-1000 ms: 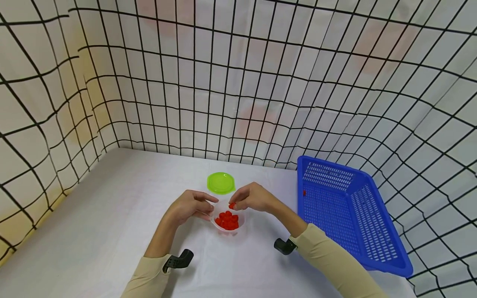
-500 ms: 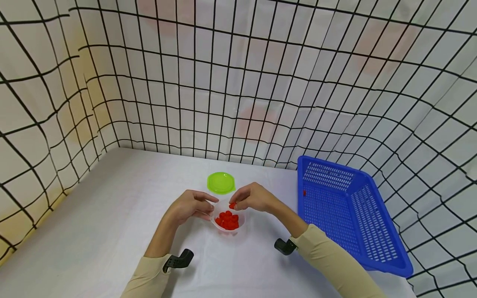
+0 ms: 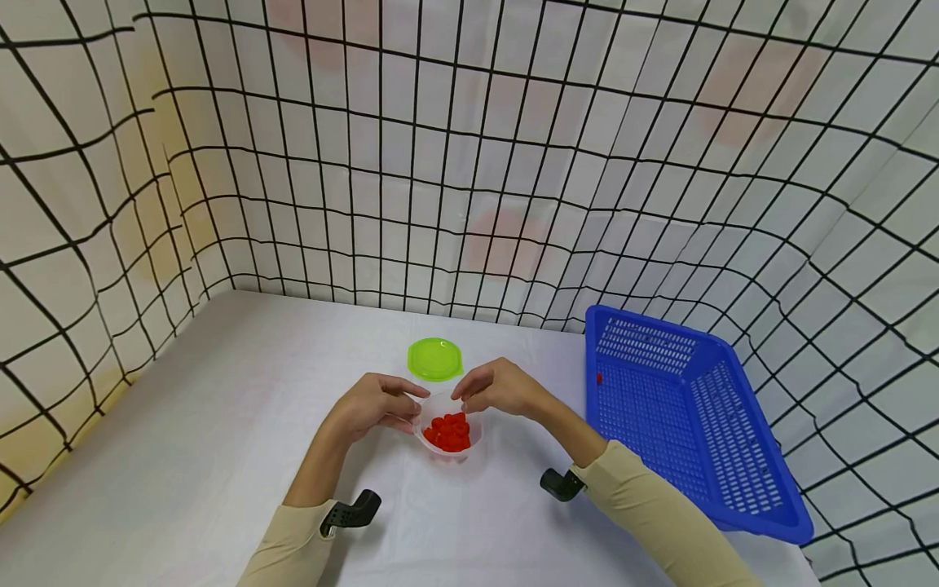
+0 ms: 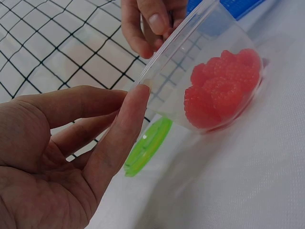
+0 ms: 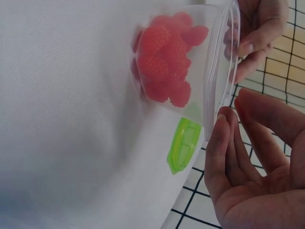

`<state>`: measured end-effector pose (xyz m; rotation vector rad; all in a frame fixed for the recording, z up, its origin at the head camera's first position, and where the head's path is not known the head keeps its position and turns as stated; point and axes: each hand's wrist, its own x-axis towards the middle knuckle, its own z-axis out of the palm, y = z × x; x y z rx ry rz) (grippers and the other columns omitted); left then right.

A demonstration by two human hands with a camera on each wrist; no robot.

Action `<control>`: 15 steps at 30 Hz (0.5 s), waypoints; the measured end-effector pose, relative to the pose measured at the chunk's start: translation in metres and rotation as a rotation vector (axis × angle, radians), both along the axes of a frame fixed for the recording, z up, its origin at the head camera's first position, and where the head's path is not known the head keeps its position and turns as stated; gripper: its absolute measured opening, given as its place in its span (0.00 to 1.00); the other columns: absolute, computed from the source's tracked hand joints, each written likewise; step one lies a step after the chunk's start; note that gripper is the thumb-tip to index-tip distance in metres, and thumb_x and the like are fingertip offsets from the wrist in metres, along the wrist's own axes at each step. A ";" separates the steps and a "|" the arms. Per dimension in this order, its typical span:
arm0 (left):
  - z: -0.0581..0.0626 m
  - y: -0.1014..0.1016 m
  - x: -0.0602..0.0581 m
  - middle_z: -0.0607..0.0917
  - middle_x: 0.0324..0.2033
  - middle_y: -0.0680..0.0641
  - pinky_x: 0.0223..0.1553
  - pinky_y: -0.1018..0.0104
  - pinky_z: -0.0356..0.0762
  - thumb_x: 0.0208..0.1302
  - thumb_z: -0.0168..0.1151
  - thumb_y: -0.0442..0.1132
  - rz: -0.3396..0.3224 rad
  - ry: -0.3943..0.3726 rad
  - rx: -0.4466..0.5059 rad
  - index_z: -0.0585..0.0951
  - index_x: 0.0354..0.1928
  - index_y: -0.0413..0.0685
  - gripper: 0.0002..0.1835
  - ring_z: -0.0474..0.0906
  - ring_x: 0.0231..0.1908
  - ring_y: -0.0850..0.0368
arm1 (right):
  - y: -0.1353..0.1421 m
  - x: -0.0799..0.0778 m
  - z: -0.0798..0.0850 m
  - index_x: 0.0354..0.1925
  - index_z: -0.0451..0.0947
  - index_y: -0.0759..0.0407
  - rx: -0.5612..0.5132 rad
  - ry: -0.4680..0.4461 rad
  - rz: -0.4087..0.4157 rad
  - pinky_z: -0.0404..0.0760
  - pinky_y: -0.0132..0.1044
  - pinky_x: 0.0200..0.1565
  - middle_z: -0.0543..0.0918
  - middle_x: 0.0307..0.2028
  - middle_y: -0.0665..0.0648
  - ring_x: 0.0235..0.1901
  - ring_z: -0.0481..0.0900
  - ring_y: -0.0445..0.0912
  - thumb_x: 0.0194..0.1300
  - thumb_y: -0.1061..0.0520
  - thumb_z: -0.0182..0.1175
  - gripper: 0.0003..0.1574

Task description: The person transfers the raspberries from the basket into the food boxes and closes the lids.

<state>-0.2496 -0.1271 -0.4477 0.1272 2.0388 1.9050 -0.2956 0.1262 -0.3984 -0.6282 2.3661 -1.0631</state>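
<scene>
A clear plastic tub [image 4: 174,78] stands on the white cloth, with several red raspberries [image 3: 447,432] heaped at its bottom. My left hand [image 3: 367,406] pinches the tub's rim on its left side, the thumb against the outside in the left wrist view. Over the far right part of the rim is my right hand [image 3: 506,388], its thumb and fingers slightly parted and nothing between them. In the right wrist view, its fingertips [image 5: 224,114] are right at the rim. A bright green lid [image 3: 435,359] lies on the cloth just beyond the tub.
On the right sits a blue plastic basket [image 3: 722,346] with slotted walls. A small red piece [image 3: 599,378] is inside, by its left wall. Black wire grid [image 3: 411,163] stands along the back and both sides. White cloth [image 3: 220,375] covers the table.
The raspberry that my right fingers pinched above the tub has left them, and the heap inside looks fuller. My left hand keeps its place on the rim.
</scene>
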 end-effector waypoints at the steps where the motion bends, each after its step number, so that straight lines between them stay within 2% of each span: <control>1: 0.000 0.000 0.000 0.87 0.40 0.36 0.38 0.62 0.90 0.69 0.59 0.31 0.000 0.000 0.001 0.82 0.56 0.30 0.17 0.85 0.30 0.53 | 0.000 0.000 0.000 0.48 0.87 0.62 -0.001 -0.004 -0.001 0.88 0.44 0.49 0.90 0.37 0.53 0.38 0.84 0.44 0.64 0.61 0.65 0.14; 3: 0.000 -0.001 -0.001 0.87 0.39 0.37 0.38 0.62 0.90 0.69 0.59 0.31 -0.002 0.002 0.005 0.82 0.56 0.30 0.17 0.85 0.30 0.53 | 0.001 0.000 0.001 0.48 0.87 0.61 -0.006 -0.007 -0.003 0.88 0.47 0.50 0.90 0.37 0.53 0.38 0.85 0.44 0.63 0.60 0.66 0.14; 7: -0.002 -0.001 -0.002 0.87 0.37 0.40 0.38 0.61 0.90 0.68 0.60 0.31 0.000 0.001 0.009 0.82 0.55 0.30 0.17 0.85 0.30 0.53 | 0.006 -0.003 0.008 0.49 0.87 0.60 -0.017 -0.008 -0.023 0.88 0.52 0.51 0.90 0.37 0.54 0.41 0.86 0.54 0.64 0.59 0.67 0.15; 10: -0.003 0.000 -0.002 0.87 0.37 0.40 0.38 0.61 0.90 0.67 0.61 0.30 0.003 -0.001 0.009 0.83 0.55 0.29 0.16 0.85 0.30 0.53 | 0.013 -0.007 0.018 0.50 0.87 0.58 -0.024 0.011 -0.056 0.88 0.51 0.50 0.90 0.39 0.54 0.44 0.86 0.59 0.64 0.58 0.68 0.16; 15: -0.004 0.000 -0.003 0.87 0.37 0.40 0.37 0.61 0.90 0.66 0.61 0.29 0.005 -0.005 0.019 0.83 0.54 0.30 0.16 0.84 0.29 0.54 | 0.028 -0.013 0.040 0.51 0.87 0.54 -0.042 0.064 -0.110 0.89 0.45 0.48 0.90 0.42 0.56 0.42 0.87 0.50 0.64 0.56 0.69 0.16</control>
